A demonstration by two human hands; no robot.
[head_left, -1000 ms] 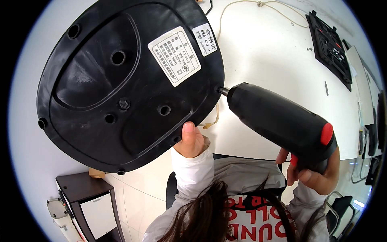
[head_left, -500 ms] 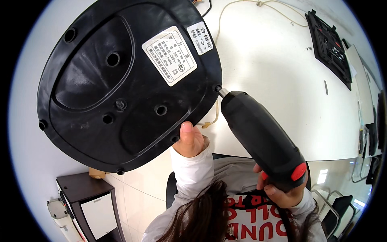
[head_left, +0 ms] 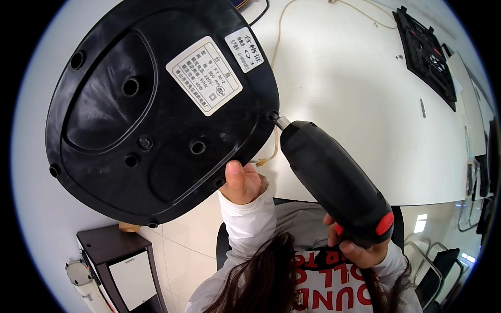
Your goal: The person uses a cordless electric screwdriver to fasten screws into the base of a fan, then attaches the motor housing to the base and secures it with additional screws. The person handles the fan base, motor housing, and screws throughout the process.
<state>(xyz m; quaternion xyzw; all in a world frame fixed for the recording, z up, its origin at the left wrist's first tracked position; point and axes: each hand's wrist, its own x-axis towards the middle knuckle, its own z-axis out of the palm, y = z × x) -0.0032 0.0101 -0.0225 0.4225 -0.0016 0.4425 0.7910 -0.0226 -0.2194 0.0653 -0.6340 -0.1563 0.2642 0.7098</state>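
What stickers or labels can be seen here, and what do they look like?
Large label: white rounded rectangle with dark print, stuck on the black base, upper middle.
Small label: white rectangle with dark print, just right of the large one, near the base's top edge.
No screens or packages are in view.

- We see the large black plastic base plate (head_left: 151, 115) left of the black electric screwdriver (head_left: 334, 182), bit at its right rim.
- The white table (head_left: 355, 94) lies behind both.
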